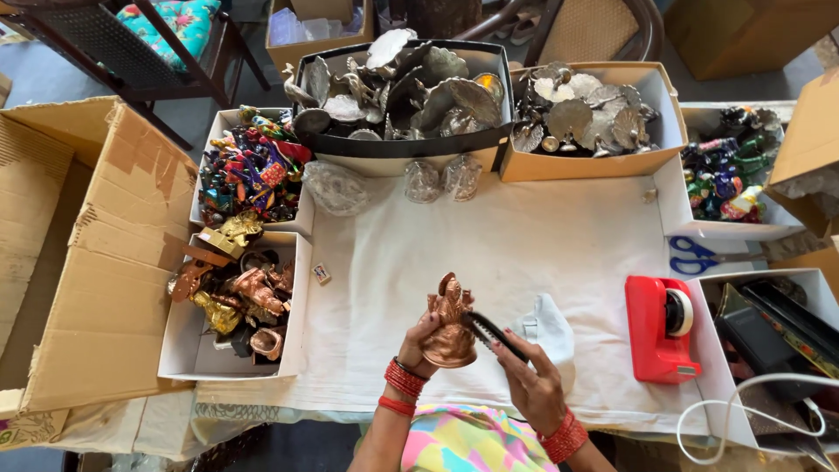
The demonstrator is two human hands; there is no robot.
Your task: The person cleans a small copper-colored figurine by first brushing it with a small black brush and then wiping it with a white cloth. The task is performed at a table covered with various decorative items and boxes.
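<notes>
**A:** What is hard to make out here?

**B:** The person's arms run off the lower edge of the frame, so only wrists with red bangles (pixel 404 381) show. The silver-grey metal pieces (pixel 411 87) heaped in the black box at upper centre overlap too much to tell apart. The cardboard box (pixel 105 262) at left is cut off by the frame edge.

**A:** Where is the figurine, relative to the hands?

**B:** A copper-coloured figurine (pixel 450 322) stands upright in the lower centre, above the white cloth on the tabletop (pixel 524 253). The left hand (pixel 422 336) is closed round its base from the left, fingers curled against it. The right hand (pixel 529 380) sits just lower right, fingers wrapped round the handle of a dark brush (pixel 491 334), whose head touches the figurine's right side.

**A:** What is nearby?

**B:** A red tape dispenser (pixel 660 328) to the right, blue-handled scissors (pixel 699 255) above it.
</notes>
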